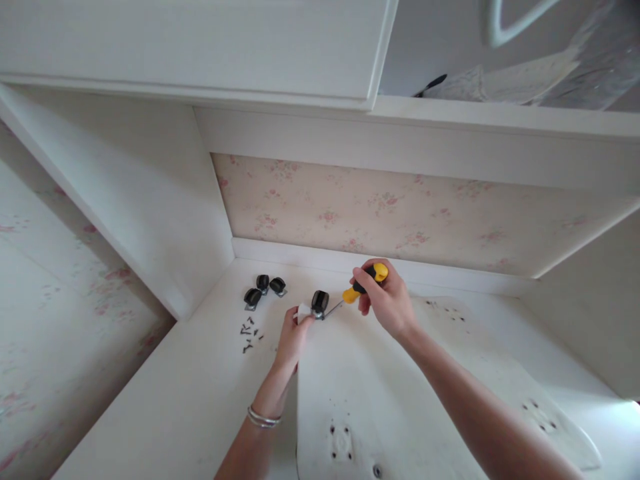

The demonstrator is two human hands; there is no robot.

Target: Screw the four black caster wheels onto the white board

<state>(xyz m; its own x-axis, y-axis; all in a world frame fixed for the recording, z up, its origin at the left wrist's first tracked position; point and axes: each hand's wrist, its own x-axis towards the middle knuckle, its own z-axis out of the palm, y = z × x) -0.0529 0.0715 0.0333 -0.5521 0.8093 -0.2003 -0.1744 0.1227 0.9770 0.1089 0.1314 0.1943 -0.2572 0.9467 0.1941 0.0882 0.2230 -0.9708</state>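
My right hand (pixel 383 293) is wrapped round the handle of a yellow and black screwdriver (pixel 365 283). Its shaft slopes down to the left, and the tip meets the base of a black caster wheel (pixel 320 301). That caster stands at the far left corner of a white board (pixel 360 373) lying on the white surface. My left hand (pixel 294 333) grips the corner of the board beside the caster, thumb close to its metal plate; some fingers are hidden. Groups of screw holes (pixel 341 443) mark other corners of the board.
Several loose casters (pixel 253 297) lie left of the board, with scattered screws (pixel 247 328) in front of them. A white side panel (pixel 145 200) stands at the left. Overhead, a white cabinet (pixel 200 47) juts out, its right section open with bagged items (pixel 530 77) inside.
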